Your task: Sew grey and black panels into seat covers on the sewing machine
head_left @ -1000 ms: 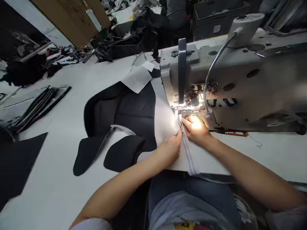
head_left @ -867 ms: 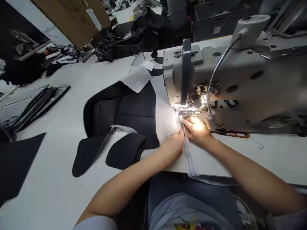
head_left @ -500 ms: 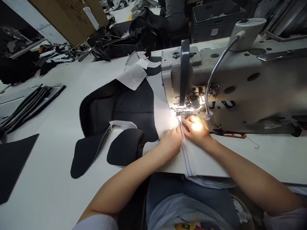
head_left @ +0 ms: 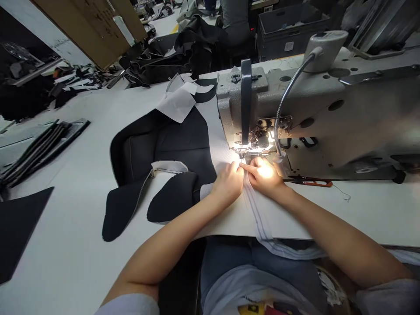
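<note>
While the left hand (head_left: 228, 186) bunches its fingers narrowly at the right edge of the black padded piece (head_left: 180, 148), the right hand (head_left: 266, 177) sets its thumb and forefinger close by, at the far end of the white strip (head_left: 257, 212) with blue lines. Whether either hand truly pinches cloth or only presses it flat, I cannot tell; glare and the fingers hide the contact.

The padded piece lies on the worktable (head_left: 65, 210), left of the sewing machine (head_left: 311, 96), its pale mesh border (head_left: 219, 151) running to the needle area. It looks light yet bulky, springy in the body and floppy at the near lobes, so it would best be held flat by that border rather than by the lobes. The strip (thin and limp, by its look) passes between the hands and over the near table edge; it would probably twist easily, and both its margins want guiding close to the presser foot. Neither seems fragile. Orange-handled snips (head_left: 315, 182) lie right of the right hand.
</note>
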`<state>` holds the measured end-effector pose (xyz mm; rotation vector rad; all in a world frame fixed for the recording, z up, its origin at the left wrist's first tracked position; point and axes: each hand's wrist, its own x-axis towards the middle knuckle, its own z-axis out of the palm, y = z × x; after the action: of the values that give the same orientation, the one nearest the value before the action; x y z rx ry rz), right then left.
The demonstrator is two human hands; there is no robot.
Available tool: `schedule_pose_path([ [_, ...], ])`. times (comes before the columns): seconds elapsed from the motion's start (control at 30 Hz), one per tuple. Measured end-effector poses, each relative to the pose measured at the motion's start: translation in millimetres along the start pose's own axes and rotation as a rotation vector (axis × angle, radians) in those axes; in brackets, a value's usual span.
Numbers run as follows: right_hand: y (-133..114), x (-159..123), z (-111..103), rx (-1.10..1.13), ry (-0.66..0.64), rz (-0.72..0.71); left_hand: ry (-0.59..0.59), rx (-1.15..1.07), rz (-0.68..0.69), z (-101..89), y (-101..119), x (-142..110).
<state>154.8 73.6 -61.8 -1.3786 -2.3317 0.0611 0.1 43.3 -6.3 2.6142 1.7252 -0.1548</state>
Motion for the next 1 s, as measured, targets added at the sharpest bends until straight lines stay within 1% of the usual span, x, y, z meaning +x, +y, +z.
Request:
schedule_pose_path([
  [0.1,-1.8,-0.1,-9.1,-0.012,-0.104,-0.027,0.096,0.207,0.022,-15.4,-14.6,-28.6],
  [0.13,-2.5,0.0,-12.3,-0.011,-0.140,-0.051,0.094,0.267,0.017,-20.6,-17.9,-38.0],
  [0.17,-3.1,0.0,-15.2,-0.010,-0.169,-0.071,0.063,0.300,0.015,-24.9,-19.5,-46.0],
  [0.23,-4.0,-0.4,-19.4,-0.010,-0.196,-0.094,-0.054,0.296,0.043,-29.5,-16.3,-55.8],
  [0.33,-2.8,-4.4,-18.2,-0.003,-0.179,-0.097,-0.276,0.213,0.134,-25.4,1.2,-54.7],
  [0.4,0.6,-8.8,-12.1,0.018,-0.114,-0.098,-0.416,0.150,0.183,-18.4,14.5,-47.9],
  [0.43,3.2,-10.7,-8.2,0.028,-0.059,-0.088,-0.462,0.109,0.186,-15.0,19.8,-44.3],
  [0.47,6.0,-12.0,-4.2,0.034,0.004,-0.067,-0.485,0.058,0.175,-12.1,23.8,-41.1],
  [0.53,11.3,-12.5,2.5,0.027,0.112,-0.011,-0.467,-0.049,0.121,-8.1,27.5,-37.0],
  [0.6,13.9,-10.9,5.7,0.004,0.148,0.016,-0.439,-0.130,0.078,-6.5,27.0,-35.9],
  [0.7,11.8,-9.2,5.4,0.009,0.117,-0.038,-0.421,-0.168,0.057,-6.9,23.6,-36.8],
  [0.87,5.4,-12.4,6.3,0.157,0.108,-0.137,-0.381,-0.192,0.027,-8.4,18.7,-33.4],
  [1.0,3.6,-13.3,10.1,0.207,0.087,-0.152,-0.356,-0.191,-0.008,-8.0,11.9,-22.4],
])
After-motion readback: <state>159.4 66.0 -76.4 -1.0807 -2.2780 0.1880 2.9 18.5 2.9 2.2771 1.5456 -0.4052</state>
